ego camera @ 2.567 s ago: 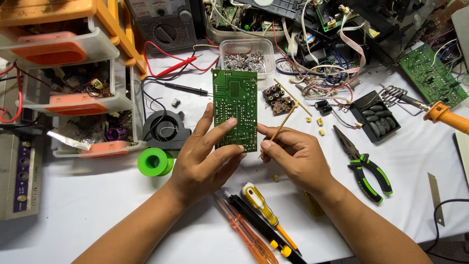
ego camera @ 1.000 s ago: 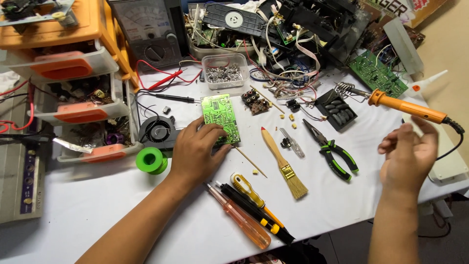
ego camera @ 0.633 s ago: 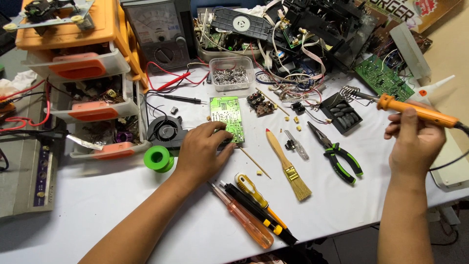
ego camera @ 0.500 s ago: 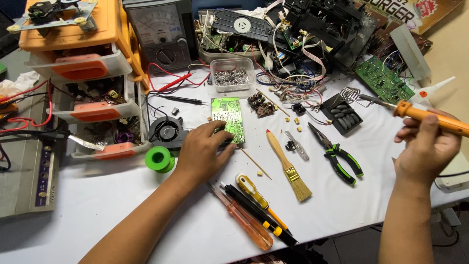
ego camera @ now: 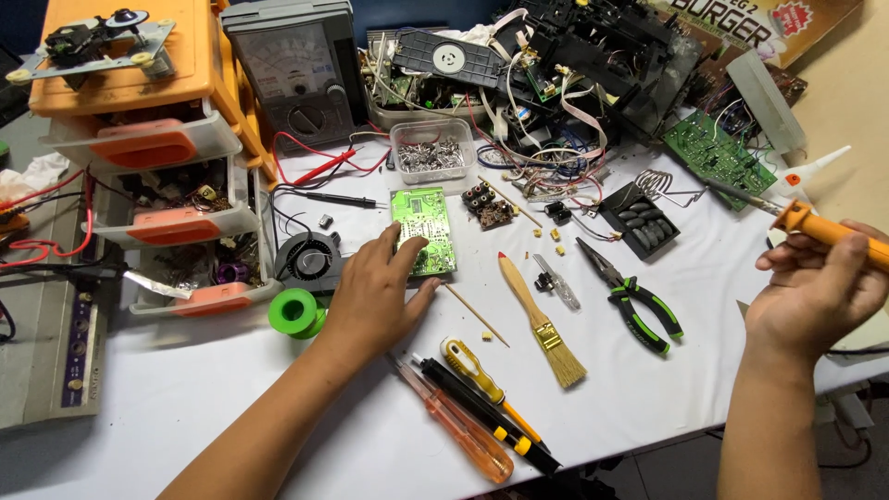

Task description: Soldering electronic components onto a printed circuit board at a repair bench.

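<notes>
Glossy green circuit board (ego camera: 423, 230) under left fingers (ego camera: 403, 252); orange plastic iron handle (ego camera: 831, 231) in right fingers (ego camera: 838, 273); matt white desk (ego camera: 185, 407); wooden-handled brush (ego camera: 540, 318) between.

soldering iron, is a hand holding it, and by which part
Yes. The right hand grips the soldering iron by its orange handle. The left hand holds nothing; it rests flat on the green circuit board.

The wooden brush (ego camera: 542, 319) is now laid down on the table, and the orange-handled soldering iron (ego camera: 815, 227) is gripped in the right hand (ego camera: 815, 292) (lifted off its stand).
</notes>
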